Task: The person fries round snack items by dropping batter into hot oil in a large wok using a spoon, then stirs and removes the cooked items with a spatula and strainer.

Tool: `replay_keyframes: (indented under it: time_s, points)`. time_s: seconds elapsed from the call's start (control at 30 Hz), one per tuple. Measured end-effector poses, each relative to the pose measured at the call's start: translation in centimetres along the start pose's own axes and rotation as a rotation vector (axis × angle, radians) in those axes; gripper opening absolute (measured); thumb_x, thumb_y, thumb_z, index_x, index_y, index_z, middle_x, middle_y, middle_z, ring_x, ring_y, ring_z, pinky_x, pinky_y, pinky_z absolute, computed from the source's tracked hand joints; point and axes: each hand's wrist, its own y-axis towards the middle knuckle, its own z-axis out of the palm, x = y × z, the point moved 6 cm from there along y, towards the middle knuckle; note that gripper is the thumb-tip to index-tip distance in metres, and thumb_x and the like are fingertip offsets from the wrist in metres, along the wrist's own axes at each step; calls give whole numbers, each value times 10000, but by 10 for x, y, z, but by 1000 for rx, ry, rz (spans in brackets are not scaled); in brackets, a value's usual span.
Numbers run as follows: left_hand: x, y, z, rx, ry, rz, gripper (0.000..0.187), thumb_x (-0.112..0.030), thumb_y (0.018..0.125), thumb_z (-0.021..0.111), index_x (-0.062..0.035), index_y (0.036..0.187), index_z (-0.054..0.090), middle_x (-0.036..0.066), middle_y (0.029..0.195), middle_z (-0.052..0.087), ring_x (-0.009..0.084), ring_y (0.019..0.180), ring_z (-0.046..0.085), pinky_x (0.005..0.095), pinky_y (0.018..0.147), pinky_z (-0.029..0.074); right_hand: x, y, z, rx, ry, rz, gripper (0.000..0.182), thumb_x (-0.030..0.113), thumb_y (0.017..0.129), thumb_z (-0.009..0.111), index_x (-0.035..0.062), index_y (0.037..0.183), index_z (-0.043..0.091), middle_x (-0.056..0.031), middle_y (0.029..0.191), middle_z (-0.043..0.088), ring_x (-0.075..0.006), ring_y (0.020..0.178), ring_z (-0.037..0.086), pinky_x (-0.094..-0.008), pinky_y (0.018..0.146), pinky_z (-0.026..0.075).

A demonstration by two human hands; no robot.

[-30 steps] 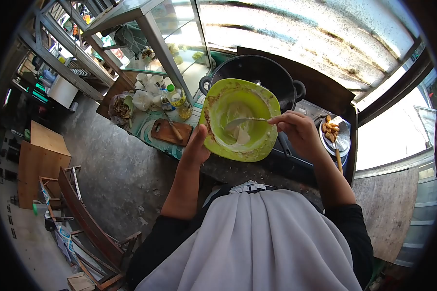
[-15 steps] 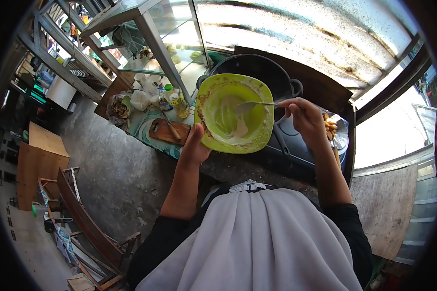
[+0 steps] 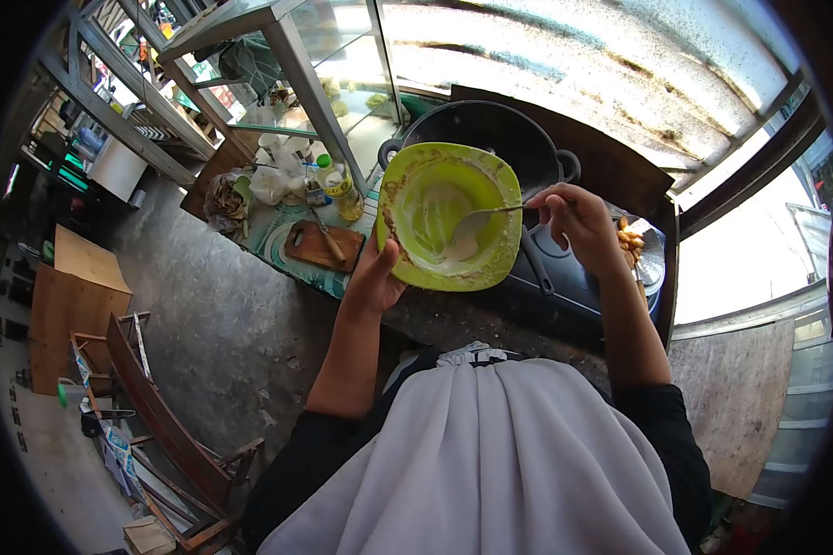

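Observation:
A lime-green bowl (image 3: pixel 416 268) with squared sides is tilted toward me, its inside smeared with pale batter (image 3: pixel 435 208). My left hand (image 3: pixel 376 276) grips its lower left rim, thumb on the near side and the other fingers hidden beneath. In my right hand (image 3: pixel 578 222) is the handle of a metal spoon (image 3: pixel 475 220), pinched between the fingers. The spoon's head rests in the batter near the bottom of the bowl. Behind the bowl stands a large dark wok (image 3: pixel 491 125), partly covered by it.
The wok sits over a stove (image 3: pixel 551 245), with fried pieces (image 3: pixel 631 242) in a metal strainer to the right. At left are a wooden cutting board (image 3: pixel 313 248) with a knife, an oil bottle (image 3: pixel 345 199) and plastic bags. A glass display case (image 3: pixel 342 65) rises behind them.
The spoon's head has swung down and lower in the bowl, its handle now more slanted. The bowl sits slightly farther right in view, still in my left hand.

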Motion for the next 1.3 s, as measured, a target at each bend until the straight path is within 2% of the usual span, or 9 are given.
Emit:
replay_keyframes:
  time_s: [0.13, 0.23, 0.4, 0.5, 0.63, 0.73, 0.97, 1.07, 1.3]
  points:
    - [-7, 0, 7, -8, 97, 21, 815, -307, 852, 675, -8, 1430, 185, 137, 1372, 383, 216, 1259, 428, 336, 1001, 412, 35, 5, 2, -41, -388, -235, 210, 183, 956, 508, 23, 937, 643, -36, 693, 600, -102, 578, 558, -227, 543, 435]
    - [-8, 2, 15, -48, 142, 57, 810, -257, 853, 679, -11, 1437, 175, 135, 1372, 380, 207, 1252, 432, 321, 1007, 402, 26, 2, 14, 37, -483, -185, 202, 171, 944, 510, 23, 900, 640, -56, 697, 622, -156, 651, 608, -257, 609, 467]
    - [2, 7, 17, -149, 181, 84, 815, -197, 841, 695, -36, 1444, 172, 124, 1355, 388, 206, 1240, 437, 319, 979, 431, -25, -16, 37, -82, -3, 163, 268, 225, 986, 430, 12, 919, 579, -47, 709, 613, -59, 449, 473, -201, 433, 360]
    - [6, 9, 20, -192, 199, 74, 837, -198, 830, 710, -55, 1450, 165, 118, 1339, 396, 208, 1230, 443, 315, 937, 471, -57, -24, 55, -82, 356, 344, 290, 259, 993, 402, 18, 941, 554, -58, 742, 614, -65, 451, 475, -192, 426, 358]
    - [15, 14, 12, -177, 274, 109, 851, -218, 831, 707, -82, 1455, 146, 120, 1329, 396, 215, 1196, 482, 325, 893, 516, -70, -24, 65, -107, 629, 400, 279, 284, 988, 402, 43, 950, 537, -68, 761, 618, -76, 459, 477, -185, 408, 334]
    - [15, 12, 8, -196, 206, 89, 811, -259, 848, 682, -102, 1446, 157, 124, 1324, 401, 231, 1162, 518, 357, 872, 541, -71, -14, 51, -134, 660, 354, 269, 283, 984, 411, 50, 945, 541, -80, 761, 622, -77, 465, 476, -184, 409, 333]
    - [-9, -13, -35, -384, 156, 141, 665, -351, 884, 611, -121, 1385, 240, 123, 1285, 436, 259, 1109, 563, 374, 816, 579, -84, 17, -23, -332, 437, 218, 271, 288, 978, 430, 54, 933, 558, -82, 740, 632, -68, 455, 472, -184, 407, 332]
    - [-17, -26, -57, -446, 138, 147, 676, -381, 888, 596, -152, 1401, 221, 112, 1289, 438, 248, 1095, 571, 340, 761, 591, -114, 31, -43, -414, 312, 274, 279, 280, 981, 425, 48, 919, 567, -80, 723, 639, -64, 449, 468, -185, 412, 340]
    - [-42, -45, -66, -505, 165, 228, 702, -421, 894, 571, -208, 1430, 169, 115, 1336, 397, 259, 1141, 538, 360, 794, 577, -163, 56, -39, -351, 75, 213, 307, 277, 992, 408, 27, 919, 571, -81, 701, 642, -61, 441, 456, -200, 430, 353]
